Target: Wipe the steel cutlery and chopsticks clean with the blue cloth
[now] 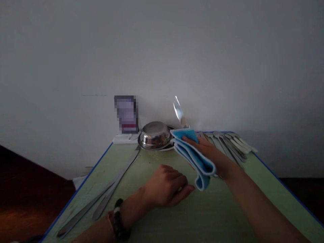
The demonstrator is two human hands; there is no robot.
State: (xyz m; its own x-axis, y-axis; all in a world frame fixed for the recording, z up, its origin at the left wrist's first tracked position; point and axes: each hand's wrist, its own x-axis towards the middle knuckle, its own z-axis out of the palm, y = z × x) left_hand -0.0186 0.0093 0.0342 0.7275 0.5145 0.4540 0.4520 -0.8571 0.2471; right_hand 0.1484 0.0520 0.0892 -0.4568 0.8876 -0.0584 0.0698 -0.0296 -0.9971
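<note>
My right hand [211, 152] is closed around a folded blue cloth [193, 158] with pale edging. From the top of the cloth a shiny table knife [178, 109] sticks up, its blade tilted to the left; the cloth hides its lower part. My left hand [168, 185], with a dark beaded bracelet on the wrist, is held just left of the cloth over the table. Its fingers are curled in and the thumb points right, with nothing visible in them.
An upturned steel bowl [155, 135] rests on the green table [157, 216] near the wall, partly over another round dish. Long knives [108, 192] lie at the left. Several spoons and forks [227, 145] lie back right. A blurred phone-like screen [128, 114] stands behind.
</note>
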